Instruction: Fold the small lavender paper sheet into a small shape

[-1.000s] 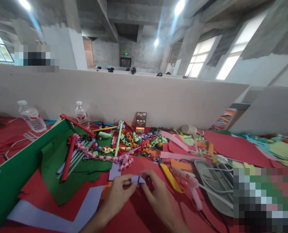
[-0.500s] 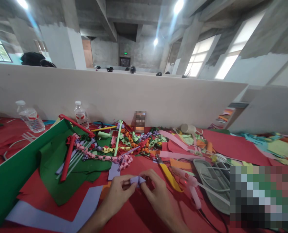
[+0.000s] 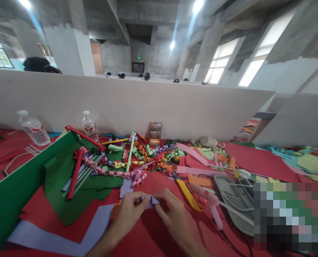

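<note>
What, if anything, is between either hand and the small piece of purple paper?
Nothing visible: the left hand and right hand both have fingers on the purple paper. The yellow cutter and pink glue gun lie off to the right, not between the hands.

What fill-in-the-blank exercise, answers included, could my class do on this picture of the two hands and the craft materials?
1. The left hand and the right hand hold a small folded paper coloured ____.
2. The handle of the cutter is ____.
3. In the picture, the pink glue gun lies mostly to the ____ of the cutter.
4. The number of clear bottles in front of the pale partition is ____.

Missing words: purple; yellow; right; two.
</note>
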Motion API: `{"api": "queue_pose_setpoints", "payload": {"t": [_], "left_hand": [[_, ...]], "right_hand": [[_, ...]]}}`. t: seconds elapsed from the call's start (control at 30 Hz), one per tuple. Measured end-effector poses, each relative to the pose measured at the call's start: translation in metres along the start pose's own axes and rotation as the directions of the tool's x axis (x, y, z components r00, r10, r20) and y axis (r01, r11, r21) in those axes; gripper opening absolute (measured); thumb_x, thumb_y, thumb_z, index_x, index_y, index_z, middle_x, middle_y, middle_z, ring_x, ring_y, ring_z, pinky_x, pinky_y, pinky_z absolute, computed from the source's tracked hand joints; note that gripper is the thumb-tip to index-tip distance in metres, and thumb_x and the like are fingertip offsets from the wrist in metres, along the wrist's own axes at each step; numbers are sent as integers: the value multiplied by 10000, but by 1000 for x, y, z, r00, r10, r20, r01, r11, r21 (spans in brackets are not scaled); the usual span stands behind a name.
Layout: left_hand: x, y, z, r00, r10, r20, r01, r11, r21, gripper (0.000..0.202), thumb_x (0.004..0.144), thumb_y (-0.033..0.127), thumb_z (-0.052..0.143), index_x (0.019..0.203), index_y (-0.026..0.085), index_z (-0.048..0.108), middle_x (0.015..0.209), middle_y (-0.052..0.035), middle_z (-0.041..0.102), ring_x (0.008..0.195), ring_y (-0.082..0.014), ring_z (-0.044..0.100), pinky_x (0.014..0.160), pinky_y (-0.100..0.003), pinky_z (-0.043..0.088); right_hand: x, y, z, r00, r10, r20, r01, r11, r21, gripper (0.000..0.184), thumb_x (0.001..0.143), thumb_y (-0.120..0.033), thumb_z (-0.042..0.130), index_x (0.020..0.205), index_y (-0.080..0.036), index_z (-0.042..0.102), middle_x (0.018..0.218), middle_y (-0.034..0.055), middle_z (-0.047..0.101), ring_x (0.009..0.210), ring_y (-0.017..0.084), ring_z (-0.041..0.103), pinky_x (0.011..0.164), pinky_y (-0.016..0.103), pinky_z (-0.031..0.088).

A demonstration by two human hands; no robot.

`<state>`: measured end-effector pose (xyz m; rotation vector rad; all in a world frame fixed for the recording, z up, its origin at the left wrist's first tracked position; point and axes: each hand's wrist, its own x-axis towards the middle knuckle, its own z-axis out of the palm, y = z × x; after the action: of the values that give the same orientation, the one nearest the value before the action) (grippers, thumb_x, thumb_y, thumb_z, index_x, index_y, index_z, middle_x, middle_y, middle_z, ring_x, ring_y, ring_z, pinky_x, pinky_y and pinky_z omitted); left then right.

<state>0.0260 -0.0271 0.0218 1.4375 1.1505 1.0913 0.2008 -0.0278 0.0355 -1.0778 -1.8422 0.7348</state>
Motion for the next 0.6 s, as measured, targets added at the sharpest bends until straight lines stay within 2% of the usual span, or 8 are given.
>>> {"api": "queue_pose_setpoints", "payload": {"t": [0.33,0.6], "left_hand": [[-2,12,-1,1000,10,18,-10,1000,-15,358,906,444,603,943,156,811,847,-80,789,826,-243,704,755,-273,529],[-2,10,-1,999,-11,40,11,1000,-11,369,907,458,596,950,160,808,849,-75,782,825,-242,689,747,-277,520]], "right_hand": [[1,3,3,998,31,-59,-32,999,-5,89,873,-167,580,842,-201,656,794,24,638,698,174,586,637,263,460],[-1,1,4,998,29,-56,-31,999,-36,86,889,-193,575,853,-209,651,796,29,640,702,176,594,640,266,483]]}}
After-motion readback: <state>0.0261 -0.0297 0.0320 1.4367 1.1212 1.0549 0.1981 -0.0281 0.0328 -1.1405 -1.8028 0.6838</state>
